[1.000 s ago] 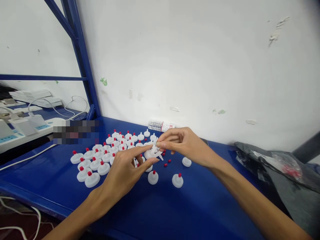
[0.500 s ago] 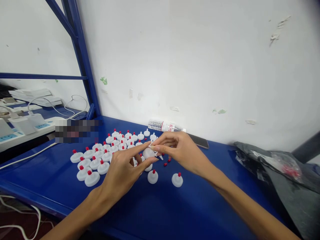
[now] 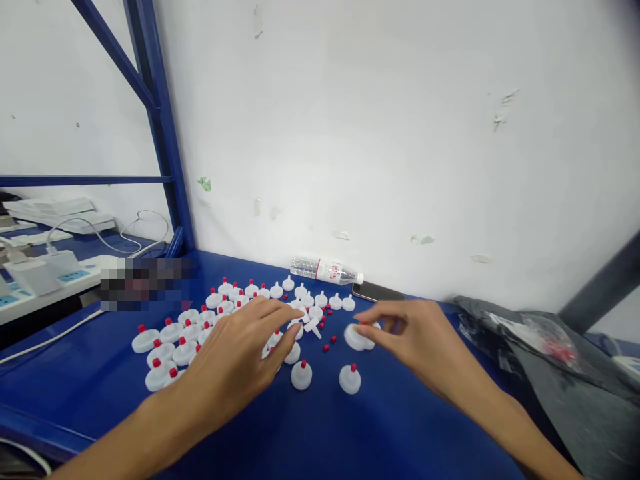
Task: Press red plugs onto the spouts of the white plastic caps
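Note:
My right hand pinches a white spouted cap, with a bit of red showing at the fingertips. Part of another white cap shows just behind it; whether the two touch I cannot tell. My left hand is open, thumb and fingers apart, over the left group of caps and partly hiding them. Two white caps with red tips, one upright at the front middle and one to its right, stand on the blue table. Several small red tips lie loose between the hands.
Many red-tipped white caps cover the left side. Bare white caps stand farther back. A clear bottle and a dark phone lie by the wall. A grey plastic bag is at right; a blue frame post rises at left.
My hands were together at a white cap and have separated. The right hand has moved right, gripping a cap; the left has let go. The view has shifted slightly.

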Action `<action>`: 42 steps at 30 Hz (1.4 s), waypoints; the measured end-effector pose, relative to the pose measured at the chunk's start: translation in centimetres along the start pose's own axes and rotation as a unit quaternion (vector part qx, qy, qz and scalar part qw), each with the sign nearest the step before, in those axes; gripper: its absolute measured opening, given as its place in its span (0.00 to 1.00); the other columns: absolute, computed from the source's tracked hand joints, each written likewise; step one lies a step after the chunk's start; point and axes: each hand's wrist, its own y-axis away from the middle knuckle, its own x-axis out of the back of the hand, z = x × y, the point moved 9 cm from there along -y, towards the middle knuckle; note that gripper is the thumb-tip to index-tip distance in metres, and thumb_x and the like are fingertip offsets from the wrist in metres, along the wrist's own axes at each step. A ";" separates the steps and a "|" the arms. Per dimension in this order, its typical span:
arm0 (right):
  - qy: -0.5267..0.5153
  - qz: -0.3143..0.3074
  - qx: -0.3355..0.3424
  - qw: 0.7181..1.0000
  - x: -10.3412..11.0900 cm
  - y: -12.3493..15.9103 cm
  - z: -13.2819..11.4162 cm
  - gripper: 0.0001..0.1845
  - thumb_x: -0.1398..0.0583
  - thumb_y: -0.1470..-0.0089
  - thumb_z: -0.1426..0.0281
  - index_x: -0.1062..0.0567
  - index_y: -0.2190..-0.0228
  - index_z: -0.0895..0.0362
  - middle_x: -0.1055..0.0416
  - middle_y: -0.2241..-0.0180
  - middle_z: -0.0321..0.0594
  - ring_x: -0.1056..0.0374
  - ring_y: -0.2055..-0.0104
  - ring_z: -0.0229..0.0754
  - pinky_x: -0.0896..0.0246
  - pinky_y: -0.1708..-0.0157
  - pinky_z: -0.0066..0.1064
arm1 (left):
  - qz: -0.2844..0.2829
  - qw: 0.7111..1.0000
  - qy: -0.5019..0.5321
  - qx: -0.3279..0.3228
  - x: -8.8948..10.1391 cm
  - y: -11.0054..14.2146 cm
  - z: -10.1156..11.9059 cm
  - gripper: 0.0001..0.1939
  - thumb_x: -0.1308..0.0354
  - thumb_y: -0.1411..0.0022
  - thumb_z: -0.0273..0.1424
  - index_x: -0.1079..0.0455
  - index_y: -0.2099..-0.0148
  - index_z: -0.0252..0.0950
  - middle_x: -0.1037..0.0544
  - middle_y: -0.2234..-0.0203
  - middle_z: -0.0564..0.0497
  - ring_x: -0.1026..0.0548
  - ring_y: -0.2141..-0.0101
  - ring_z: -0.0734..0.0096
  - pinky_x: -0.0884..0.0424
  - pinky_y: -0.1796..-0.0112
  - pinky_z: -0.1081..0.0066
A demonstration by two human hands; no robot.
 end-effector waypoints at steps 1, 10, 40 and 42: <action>0.032 0.004 -0.029 0.999 0.1 0.8 1.8 0.06 0.35 0.43 0.62 0.15 0.67 0.45 0.21 0.75 0.30 0.31 0.76 0.38 0.43 0.73 0.31 | -0.037 0.999 -0.031 -0.026 -0.1 -0.7 0.1 0.12 0.49 0.27 0.33 0.24 0.50 0.41 0.18 0.58 0.49 0.23 0.57 0.59 0.27 0.56 0.60; 0.082 0.012 -0.125 0.989 -2.3 4.4 9.9 0.12 0.41 0.40 0.62 0.17 0.62 0.46 0.19 0.70 0.35 0.25 0.70 0.45 0.39 0.70 0.33 | -0.278 0.948 -0.079 -0.135 -5.8 -5.5 -0.6 0.12 0.36 0.34 0.33 0.24 0.49 0.43 0.21 0.56 0.48 0.27 0.54 0.58 0.35 0.65 0.66; 0.083 -0.240 0.130 0.958 -8.7 -5.8 1.4 0.05 0.30 0.47 0.70 0.17 0.65 0.52 0.18 0.68 0.35 0.24 0.66 0.43 0.44 0.72 0.29 | -0.190 0.980 0.017 -0.054 -3.2 -7.0 -2.7 0.15 0.44 0.31 0.36 0.27 0.43 0.45 0.20 0.57 0.50 0.22 0.62 0.66 0.31 0.68 0.71; 0.086 -0.244 0.135 0.957 -9.5 -5.6 1.5 0.05 0.32 0.46 0.74 0.17 0.68 0.52 0.17 0.67 0.34 0.23 0.63 0.43 0.43 0.70 0.29 | -0.183 0.982 0.028 -0.043 -3.3 -7.1 -3.0 0.14 0.43 0.31 0.37 0.25 0.46 0.45 0.20 0.56 0.50 0.22 0.65 0.67 0.33 0.72 0.72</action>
